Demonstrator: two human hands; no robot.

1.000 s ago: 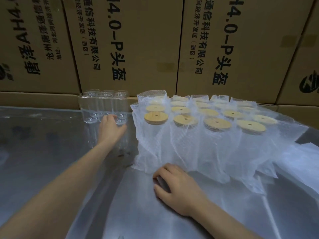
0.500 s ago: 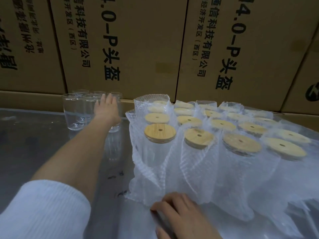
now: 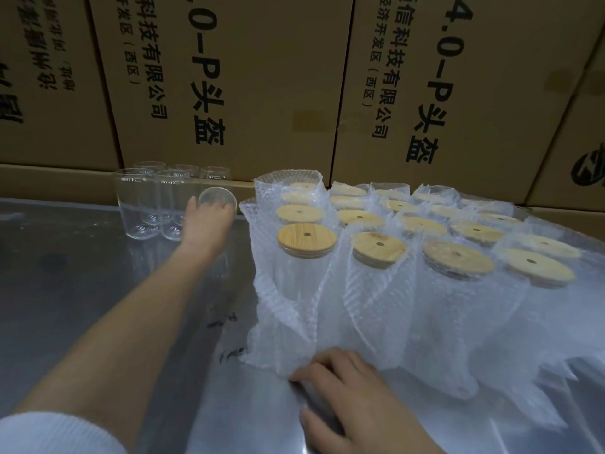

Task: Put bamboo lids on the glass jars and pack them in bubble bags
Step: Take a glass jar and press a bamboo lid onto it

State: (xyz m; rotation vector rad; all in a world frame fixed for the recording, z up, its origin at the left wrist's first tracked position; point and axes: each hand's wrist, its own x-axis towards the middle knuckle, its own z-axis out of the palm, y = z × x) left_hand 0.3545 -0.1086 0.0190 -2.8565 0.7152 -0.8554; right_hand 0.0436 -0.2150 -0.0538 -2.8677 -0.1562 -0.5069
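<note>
Several bare glass jars stand in a cluster at the back left of the steel table. My left hand reaches into that cluster and grips one clear jar, tilted so its open mouth faces the camera. To the right stand several jars with bamboo lids, each sleeved in a white bubble bag. My right hand lies palm down on the table at the near edge of the bags, its curled fingers touching the bubble wrap.
A wall of brown cardboard boxes with black printing closes off the back of the steel table. Loose bubble bags spread over the table at the right.
My left hand has closed around a bare jar and tipped it out of the cluster toward me. The view has moved closer to the table. My right hand has stayed put.
</note>
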